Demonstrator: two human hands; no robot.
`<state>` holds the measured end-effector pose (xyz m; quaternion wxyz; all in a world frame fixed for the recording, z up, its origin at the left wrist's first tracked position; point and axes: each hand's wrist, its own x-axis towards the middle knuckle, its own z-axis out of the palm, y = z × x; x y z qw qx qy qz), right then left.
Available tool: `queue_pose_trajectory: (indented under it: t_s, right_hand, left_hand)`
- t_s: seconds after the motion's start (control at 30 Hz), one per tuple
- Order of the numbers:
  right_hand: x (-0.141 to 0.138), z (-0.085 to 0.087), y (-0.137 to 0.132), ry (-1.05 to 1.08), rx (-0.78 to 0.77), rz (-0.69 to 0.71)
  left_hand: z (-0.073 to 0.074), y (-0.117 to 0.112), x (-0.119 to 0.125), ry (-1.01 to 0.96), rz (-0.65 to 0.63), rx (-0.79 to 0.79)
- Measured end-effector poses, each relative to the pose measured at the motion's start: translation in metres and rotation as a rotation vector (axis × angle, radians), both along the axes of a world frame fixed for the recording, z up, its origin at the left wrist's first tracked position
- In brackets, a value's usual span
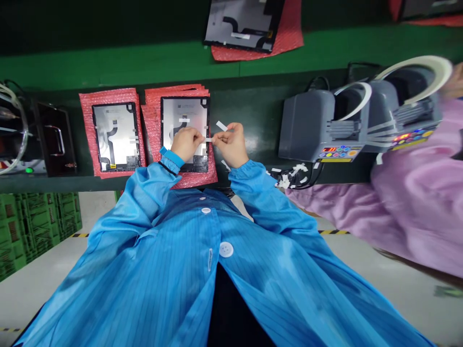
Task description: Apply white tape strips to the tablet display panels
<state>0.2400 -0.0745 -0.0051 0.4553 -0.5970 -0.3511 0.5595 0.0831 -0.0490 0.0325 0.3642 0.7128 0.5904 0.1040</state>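
Observation:
A short strip of white tape [209,140] is stretched between my left hand [187,143] and my right hand [231,145], each pinching one end. Both are over the right edge of a tablet screen panel [198,113], which lies back side up on pink bubble wrap [154,113]. My left hand covers the panel's middle and part of its black flex cable. Another white tape piece [221,126] sticks up at the fingers of my right hand. A white strip [184,120] lies across the panel's upper part.
At left, a second panel [125,130] rests on pink bubble wrap. Grey tape dispensers [307,125] stand at right, beside a co-worker's pink sleeve [408,178]. Tape scraps [289,178] cluster near the front edge. Another panel [244,21] sits on the green shelf [108,65]. A black machine [54,140] stands far left.

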Motion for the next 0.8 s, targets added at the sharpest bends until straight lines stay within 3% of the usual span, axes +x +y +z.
queue_pose_trajectory:
  t_s: [0.13, 0.27, 0.8]
  right_hand:
    - [-0.001, -0.017, 0.003, -0.064, -0.002, 0.052]
    - [-0.001, -0.026, 0.004, -0.105, -0.008, 0.074]
    - [-0.007, -0.026, 0.006, -0.224, -0.049, 0.083]
  left_hand:
    - [0.009, 0.0, 0.009, 0.199, 0.037, -0.023]
    - [0.015, -0.002, 0.013, 0.262, 0.024, -0.05]
    - [0.006, -0.007, 0.015, 0.273, 0.04, 0.003]
